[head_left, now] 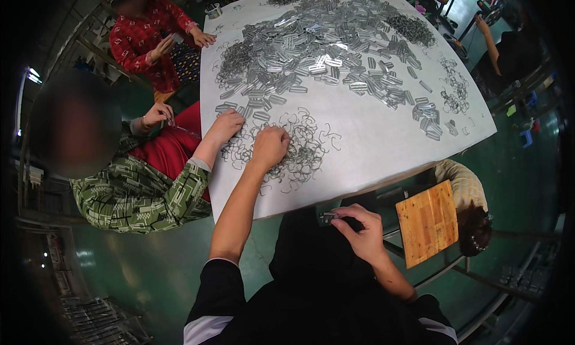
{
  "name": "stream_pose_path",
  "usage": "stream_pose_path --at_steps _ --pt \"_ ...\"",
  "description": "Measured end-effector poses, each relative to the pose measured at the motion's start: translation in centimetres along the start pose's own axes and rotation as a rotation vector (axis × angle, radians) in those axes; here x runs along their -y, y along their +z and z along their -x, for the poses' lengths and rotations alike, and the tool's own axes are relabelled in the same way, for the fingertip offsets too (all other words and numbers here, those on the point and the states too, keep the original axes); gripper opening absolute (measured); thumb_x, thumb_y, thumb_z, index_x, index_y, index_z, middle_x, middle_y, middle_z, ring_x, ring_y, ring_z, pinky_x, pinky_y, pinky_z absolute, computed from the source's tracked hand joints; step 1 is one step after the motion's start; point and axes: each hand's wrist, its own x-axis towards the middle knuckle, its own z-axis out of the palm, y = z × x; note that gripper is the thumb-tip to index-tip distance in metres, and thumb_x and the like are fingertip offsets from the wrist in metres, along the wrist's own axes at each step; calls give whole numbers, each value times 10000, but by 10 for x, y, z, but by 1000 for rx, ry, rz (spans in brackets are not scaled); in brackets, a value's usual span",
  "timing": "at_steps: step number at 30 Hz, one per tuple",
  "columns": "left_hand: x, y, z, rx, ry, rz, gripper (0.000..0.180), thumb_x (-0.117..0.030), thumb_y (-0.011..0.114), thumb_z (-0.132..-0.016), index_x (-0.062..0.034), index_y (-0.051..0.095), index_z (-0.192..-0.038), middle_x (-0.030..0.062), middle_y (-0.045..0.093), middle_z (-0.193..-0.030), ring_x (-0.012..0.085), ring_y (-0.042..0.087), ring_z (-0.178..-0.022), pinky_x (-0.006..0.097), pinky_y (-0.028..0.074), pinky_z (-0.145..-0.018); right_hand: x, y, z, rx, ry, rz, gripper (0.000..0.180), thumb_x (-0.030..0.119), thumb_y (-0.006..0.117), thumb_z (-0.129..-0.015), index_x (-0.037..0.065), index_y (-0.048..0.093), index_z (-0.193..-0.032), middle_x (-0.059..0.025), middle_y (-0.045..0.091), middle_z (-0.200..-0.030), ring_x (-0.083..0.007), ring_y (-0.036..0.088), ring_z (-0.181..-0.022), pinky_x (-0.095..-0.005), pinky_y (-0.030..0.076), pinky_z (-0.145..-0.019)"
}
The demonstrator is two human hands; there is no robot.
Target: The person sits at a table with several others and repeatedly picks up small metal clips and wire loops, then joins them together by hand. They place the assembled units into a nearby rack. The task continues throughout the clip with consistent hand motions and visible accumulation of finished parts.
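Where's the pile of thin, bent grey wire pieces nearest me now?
The wire pile is near the head view's middle, toward the near left corner of the white tabletop, by your bare left hand.

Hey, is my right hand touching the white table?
Apart: the head view shows your right hand short of the white table, with a gap before its edge.

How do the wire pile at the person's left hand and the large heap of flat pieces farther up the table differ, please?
The wire pile consists of thin, bent wires, whereas the flat-piece heap consists of broader, elongated plates. The wire pile looks dark and dull, while the flat-piece heap is silvery and gleams in places. The wire pile covers less of the table than the flat-piece heap. Both lie loose on the white tabletop.
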Motion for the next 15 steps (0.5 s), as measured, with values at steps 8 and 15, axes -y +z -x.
stream_pose_path --at_steps 8,15 --pt "-17 -8 0 -53 5 -41 66 -107 725 -778 -51 724 -812 126 702 -850 330 642 -894 435 497 -837 -2 3 -1 6 0 -8 224 -33 755 -824 12 733 -1042 -95 729 -911 -169 678 -795 -266 512 -705" --pt "-26 -6 -8 62 -94 -208 126 -187 754 -759 -76 744 -819 133 710 -891 333 640 -934 458 487 -850 -1 -3 2 -13 -3 6 227 -35 754 -823 10 733 -1045 -96 730 -913 -174 679 -799 -268 513 -710"
